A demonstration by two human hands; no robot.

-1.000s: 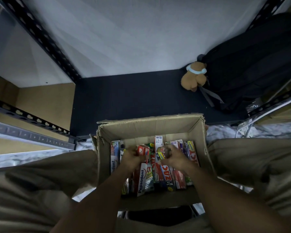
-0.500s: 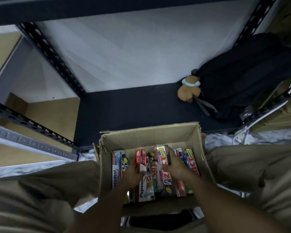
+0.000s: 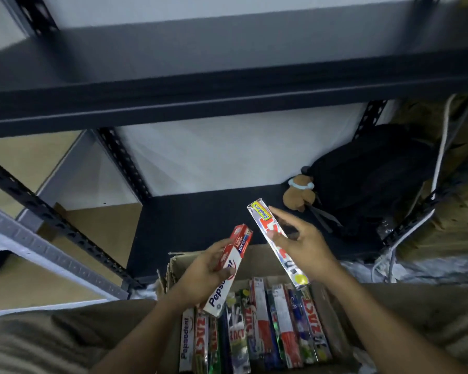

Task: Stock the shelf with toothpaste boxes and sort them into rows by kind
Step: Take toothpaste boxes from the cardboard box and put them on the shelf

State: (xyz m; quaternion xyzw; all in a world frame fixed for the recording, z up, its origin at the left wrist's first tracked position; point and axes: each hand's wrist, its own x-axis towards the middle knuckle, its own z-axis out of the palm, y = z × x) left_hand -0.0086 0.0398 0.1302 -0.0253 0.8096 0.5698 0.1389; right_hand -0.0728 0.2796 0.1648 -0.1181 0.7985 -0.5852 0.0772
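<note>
While above carton [image 3: 257,259], Pepsodent box [image 3: 238,247]; silver box [image 3: 266,228] near shelf edge [image 3: 143,271]

Single head-worn view, wide-angle, pitched forward and down. The carton [image 3: 256,263] sits right under the lens at 6 o'clock, very close. The shelf deck [image 3: 200,220] runs ahead toward 12 o'clock, a little farther off, and the upper board [image 3: 227,85] crosses near the top edge.
</note>
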